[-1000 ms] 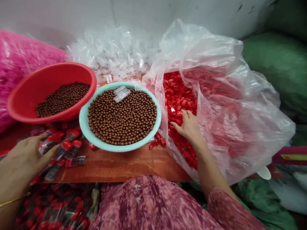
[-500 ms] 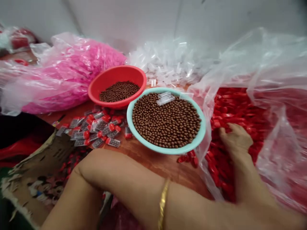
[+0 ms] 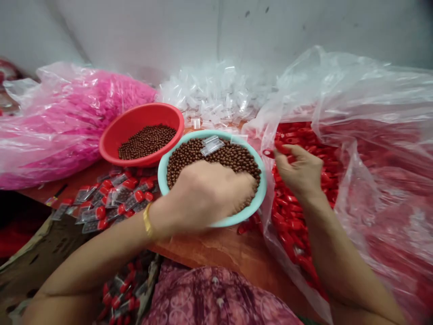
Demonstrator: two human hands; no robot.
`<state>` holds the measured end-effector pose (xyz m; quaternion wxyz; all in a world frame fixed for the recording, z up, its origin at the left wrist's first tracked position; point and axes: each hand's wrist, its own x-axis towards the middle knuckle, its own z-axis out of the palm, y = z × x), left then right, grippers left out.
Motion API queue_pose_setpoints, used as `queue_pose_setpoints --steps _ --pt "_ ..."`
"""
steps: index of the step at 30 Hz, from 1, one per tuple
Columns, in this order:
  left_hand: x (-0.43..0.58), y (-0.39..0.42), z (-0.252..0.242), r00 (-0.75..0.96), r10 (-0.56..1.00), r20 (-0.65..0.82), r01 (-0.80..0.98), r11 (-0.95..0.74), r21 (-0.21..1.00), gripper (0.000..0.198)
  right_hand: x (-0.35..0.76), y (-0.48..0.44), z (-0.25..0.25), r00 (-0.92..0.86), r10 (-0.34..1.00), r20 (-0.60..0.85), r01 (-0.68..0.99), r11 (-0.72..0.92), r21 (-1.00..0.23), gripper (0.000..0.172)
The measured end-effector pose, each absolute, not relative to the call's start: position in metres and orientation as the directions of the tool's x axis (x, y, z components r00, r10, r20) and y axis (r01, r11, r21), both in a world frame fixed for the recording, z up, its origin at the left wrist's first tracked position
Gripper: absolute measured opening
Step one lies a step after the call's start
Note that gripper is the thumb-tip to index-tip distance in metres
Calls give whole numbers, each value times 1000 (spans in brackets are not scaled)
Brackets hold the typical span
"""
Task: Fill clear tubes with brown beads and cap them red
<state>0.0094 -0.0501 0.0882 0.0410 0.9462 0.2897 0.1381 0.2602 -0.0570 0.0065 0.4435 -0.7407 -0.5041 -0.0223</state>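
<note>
My left hand lies curled, fingers down, in the brown balls of the teal bowl; what its fingers hold is hidden. My right hand is closed and pinches a red cap at the mouth of the clear bag of red caps. A couple of clear small tubes lie on the balls at the bowl's far side.
A red bowl with darker brown balls stands behind left. Filled red-capped tubes lie scattered on the wooden board. A heap of clear tubes and a pink bag sit behind. A cardboard box is lower left.
My left hand has swung over and dropped into the teal bowl. My right hand has risen out of the red caps with one cap pinched. The view shifted left.
</note>
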Motion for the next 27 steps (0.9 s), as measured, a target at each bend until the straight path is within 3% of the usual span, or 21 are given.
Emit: queue_pose_setpoints --steps 3,7,9,12,14,17,21,24,27 --pt "21 -1 61 719 657 225 685 -724 -76 34 235 -37 11 260 870 418 897 -58 -438 30" --pt "26 43 28 642 740 200 767 -613 -192 39 217 -21 18 17 964 265 995 10 -101 29" --pt "26 49 25 647 736 198 762 -614 -208 35 216 -16 21 -114 972 205 992 121 -22 36" --pt "25 47 31 680 715 166 732 -647 -212 38 218 -9 24 -218 955 204 973 228 -28 47" --pt "21 43 36 708 694 134 705 -685 -181 42 217 -1 26 -228 942 245 968 247 -47 48" --pt "13 38 37 705 704 82 709 -697 -106 34 211 10 29 -306 921 241 940 332 -74 47" --pt "1 38 32 620 784 8 778 -617 117 28 199 16 32 -479 862 167 858 500 -119 36" --pt "-7 37 29 594 801 -76 775 -544 321 28 190 14 33 -501 849 167 852 518 -80 31" --pt "-13 30 29 549 835 -32 789 -505 349 25 184 9 38 -503 856 123 860 509 -25 26"
